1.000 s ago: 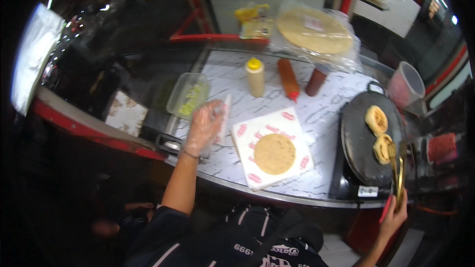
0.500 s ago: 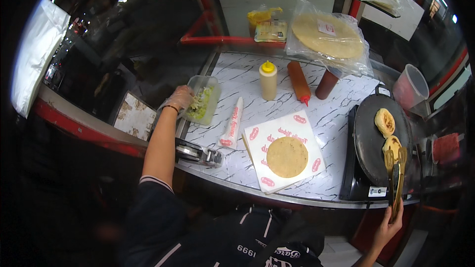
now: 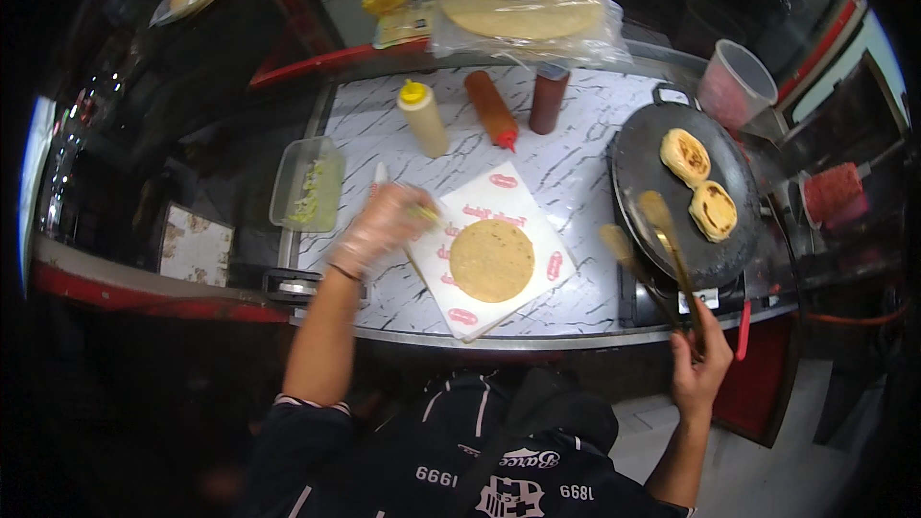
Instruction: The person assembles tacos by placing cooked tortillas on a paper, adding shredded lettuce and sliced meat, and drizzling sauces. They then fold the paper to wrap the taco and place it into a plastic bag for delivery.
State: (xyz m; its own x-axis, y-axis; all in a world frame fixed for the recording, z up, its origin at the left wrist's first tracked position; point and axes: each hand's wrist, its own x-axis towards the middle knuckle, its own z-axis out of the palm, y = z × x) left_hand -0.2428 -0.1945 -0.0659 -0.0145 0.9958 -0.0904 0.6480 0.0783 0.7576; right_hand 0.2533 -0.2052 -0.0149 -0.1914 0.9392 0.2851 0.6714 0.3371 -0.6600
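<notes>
My left hand (image 3: 382, 228), in a clear plastic glove, is closed around some shredded lettuce (image 3: 422, 213) at the left edge of a stack of printed white paper (image 3: 467, 317). On the paper lies a round flatbread (image 3: 492, 261). My right hand (image 3: 702, 363) grips brass-coloured tongs (image 3: 674, 247) by the handle end. Their two arms are spread apart in front of a black round griddle (image 3: 645, 149), with nothing between them. Two browned buns, one farther back (image 3: 685, 157) and one nearer (image 3: 713, 212), sit on the griddle. A paper-wrapped roll (image 3: 380, 174) is mostly hidden behind my left hand.
A clear tub (image 3: 328, 211) with shredded lettuce stands at the left. Behind the paper are a yellow-capped bottle (image 3: 424, 121), an orange-red bottle (image 3: 490, 107) lying down and a dark red bottle (image 3: 548, 101). Bagged flatbreads (image 3: 523, 5) and a plastic bucket (image 3: 737, 84) are farther back.
My left hand has come out of the lettuce tub and over to the paper with lettuce. My right hand has drawn the tongs back from the nearer bun, their arms now wider. The view has shifted.
</notes>
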